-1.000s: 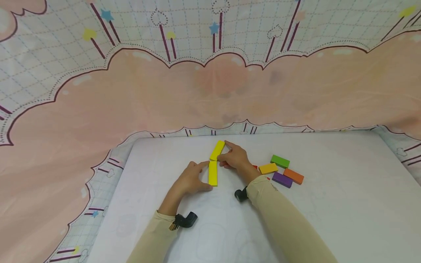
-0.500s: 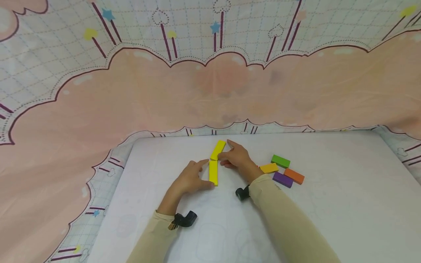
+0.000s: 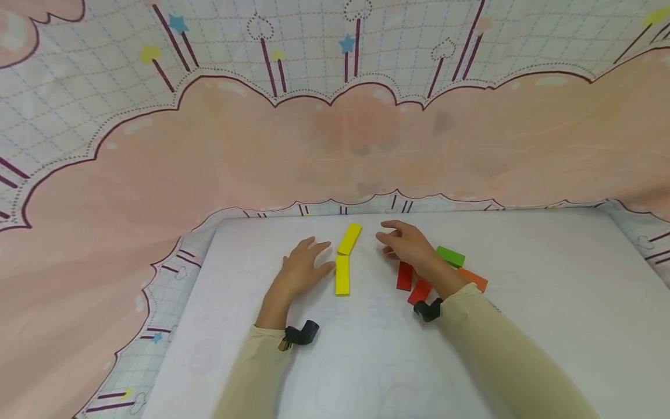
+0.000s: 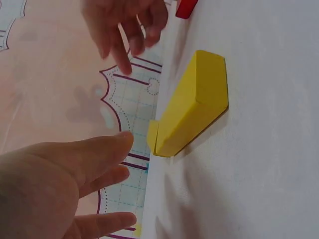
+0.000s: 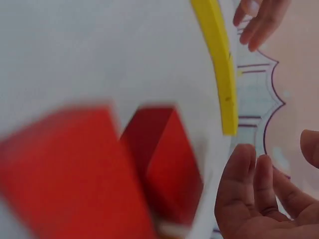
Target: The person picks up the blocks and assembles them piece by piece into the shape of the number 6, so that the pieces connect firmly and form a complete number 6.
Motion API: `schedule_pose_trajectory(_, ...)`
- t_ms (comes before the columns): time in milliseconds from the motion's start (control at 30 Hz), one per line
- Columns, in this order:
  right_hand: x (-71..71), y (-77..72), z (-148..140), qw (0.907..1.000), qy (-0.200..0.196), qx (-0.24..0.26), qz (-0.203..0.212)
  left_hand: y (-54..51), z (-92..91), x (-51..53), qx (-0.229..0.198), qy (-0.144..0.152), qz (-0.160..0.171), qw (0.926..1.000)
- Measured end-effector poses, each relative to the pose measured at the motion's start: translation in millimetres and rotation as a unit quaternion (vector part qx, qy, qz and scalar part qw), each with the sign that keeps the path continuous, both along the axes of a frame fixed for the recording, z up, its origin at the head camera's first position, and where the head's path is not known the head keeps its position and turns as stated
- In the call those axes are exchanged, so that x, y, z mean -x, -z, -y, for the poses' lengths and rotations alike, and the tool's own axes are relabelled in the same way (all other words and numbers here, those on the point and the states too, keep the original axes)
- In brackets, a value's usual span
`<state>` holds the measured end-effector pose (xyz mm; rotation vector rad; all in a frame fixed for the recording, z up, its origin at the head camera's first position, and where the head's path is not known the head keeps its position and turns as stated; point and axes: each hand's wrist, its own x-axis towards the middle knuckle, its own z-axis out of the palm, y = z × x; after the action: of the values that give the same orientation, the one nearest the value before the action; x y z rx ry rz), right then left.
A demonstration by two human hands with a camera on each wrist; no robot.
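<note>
Two bright yellow blocks lie end to end on the table, the near block (image 3: 342, 276) pointing straight away and the far block (image 3: 349, 239) angled to the right. Just left of them hovers my left hand (image 3: 302, 269), thumb and fingers spread, holding nothing. To their right my right hand (image 3: 410, 244) hangs with loosely bent fingers, apart from the yellow pair. Beneath its wrist lie two red blocks, one upper (image 3: 405, 276) and one lower (image 3: 420, 291); both loom close in the right wrist view. In the left wrist view the near yellow block (image 4: 192, 104) stands clear of the fingers.
A green block (image 3: 451, 256) and an orange block (image 3: 473, 279) lie right of the red ones, partly behind my right forearm. The white tabletop (image 3: 565, 302) meets a patterned cloth backdrop (image 3: 314, 151) at its far edge.
Both hands have drawn away from the yellow blocks, the left slightly to the left, the right to the right over the other blocks. The red blocks show now; the purple and orange-yellow ones are hidden.
</note>
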<state>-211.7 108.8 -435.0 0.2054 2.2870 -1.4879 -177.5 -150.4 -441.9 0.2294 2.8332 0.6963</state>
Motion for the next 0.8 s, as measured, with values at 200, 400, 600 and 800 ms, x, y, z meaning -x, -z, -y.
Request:
schedule_pose_trajectory(200,-11.8,-10.1,-31.0,0.9773,-0.080,-0.148,-0.129,1.9,-1.8,5.3,0.005,0.033,0.024,0.9992)
schedule_pose_trajectory(400,-18.7,-16.3,-57.9,0.9477,-0.130,-0.207,-0.205,9.0,-2.3,13.4,-0.004,0.059,0.026,0.9979)
schedule_pose_trajectory(600,-24.8,-12.4,-82.3,0.9205,-0.172,-0.284,-0.206,21.2,3.1,21.0,-0.011,0.079,0.032,0.9963)
schedule_pose_trajectory(800,-32.9,-8.3,-99.2,0.8855,-0.214,-0.349,-0.220,28.7,8.6,23.7,-0.035,0.093,0.038,0.9943)
